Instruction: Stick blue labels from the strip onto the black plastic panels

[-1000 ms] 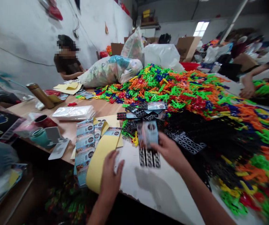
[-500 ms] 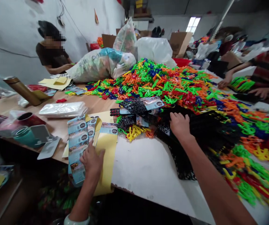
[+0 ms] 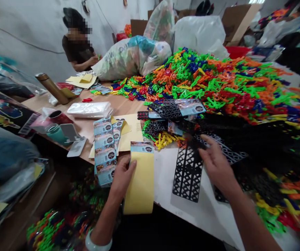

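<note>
Yellow backing card with a blue printed header [image 3: 140,181] is clamped in my left grip [image 3: 122,176], thumb on its face, at the near edge of the white table [image 3: 165,188]. My right grip [image 3: 216,164] is closed on the upper end of a black plastic lattice plate [image 3: 187,172], which extends over the table just beside the card. A strip of blue printed labels [image 3: 103,150] lies left of the card. A pile of coloured plastic pieces [image 3: 217,83] lies beyond.
</note>
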### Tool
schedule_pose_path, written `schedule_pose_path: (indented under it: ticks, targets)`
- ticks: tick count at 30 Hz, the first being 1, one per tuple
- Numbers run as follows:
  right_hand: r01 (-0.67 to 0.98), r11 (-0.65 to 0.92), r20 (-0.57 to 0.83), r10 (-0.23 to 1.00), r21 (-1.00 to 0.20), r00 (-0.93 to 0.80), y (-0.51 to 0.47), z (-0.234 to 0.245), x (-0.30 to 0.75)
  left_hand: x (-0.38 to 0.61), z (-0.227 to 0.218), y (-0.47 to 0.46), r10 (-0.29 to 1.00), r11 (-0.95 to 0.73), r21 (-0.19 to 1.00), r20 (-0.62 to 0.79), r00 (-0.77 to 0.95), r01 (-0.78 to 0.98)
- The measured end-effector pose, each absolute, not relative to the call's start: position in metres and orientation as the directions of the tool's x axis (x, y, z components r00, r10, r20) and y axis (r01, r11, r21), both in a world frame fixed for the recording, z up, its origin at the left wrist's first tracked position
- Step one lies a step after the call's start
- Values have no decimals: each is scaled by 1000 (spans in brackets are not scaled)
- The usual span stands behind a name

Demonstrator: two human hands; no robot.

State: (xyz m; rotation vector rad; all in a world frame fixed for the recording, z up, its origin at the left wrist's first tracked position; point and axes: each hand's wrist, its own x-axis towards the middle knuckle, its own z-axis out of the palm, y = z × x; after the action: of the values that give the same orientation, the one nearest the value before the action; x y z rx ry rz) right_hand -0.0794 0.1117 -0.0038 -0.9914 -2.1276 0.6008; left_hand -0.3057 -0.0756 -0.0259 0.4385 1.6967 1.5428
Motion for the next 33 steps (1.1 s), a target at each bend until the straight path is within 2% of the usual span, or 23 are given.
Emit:
schedule_pose_path:
  ticks: [2, 4, 6, 8, 11, 16, 19, 24, 27, 29, 33]
  targets:
    - [506, 618, 330, 770, -602, -546, 113, -31, -84, -297, -26, -79, 740, 170, 939, -321, -591, -298]
    - [526, 668, 386, 739, -527, -552, 108, -44, -92, -289, -26, -81, 769, 141, 933, -314, -557, -332]
    - [464, 718, 447, 691, -519, -568, 94, -39, -104, -281, -25, -80, 788, 128, 933, -302, -536, -337]
    - [327, 749, 456, 626, -576, -633, 76, -24, -119, -274, -23, -79, 797, 133, 949, -274, -539, -287]
    - [161, 741, 415, 526, -652, -743, 56, -4, -139, -265, -20, -77, 804, 153, 983, -184, -566, -102]
    - [123, 699, 365, 505, -704, -782, 46, -2, -147, -260, -20, -78, 841, 166, 970, -45, -539, 179]
    - [126, 736, 378, 477, -665, -793, 43, -4, -142, -259, -20, -80, 865, 153, 934, 31, -501, 322]
    - [166, 841, 377, 396, -516, -837, 35, -2, -137, -257, -16, -83, 884, 150, 805, 151, -442, 574]
    - [170, 867, 387, 374, -468, -843, 33, -2, -137, -255, -15, -84, 892, 136, 785, 168, -419, 604]
    - [179, 859, 403, 397, -480, -825, 33, -3, -137, -255, -15, -85, 885, 143, 808, 154, -439, 572]
    - [161, 747, 369, 488, -645, -791, 37, -2, -133, -252, -16, -86, 859, 177, 863, 98, -503, 472]
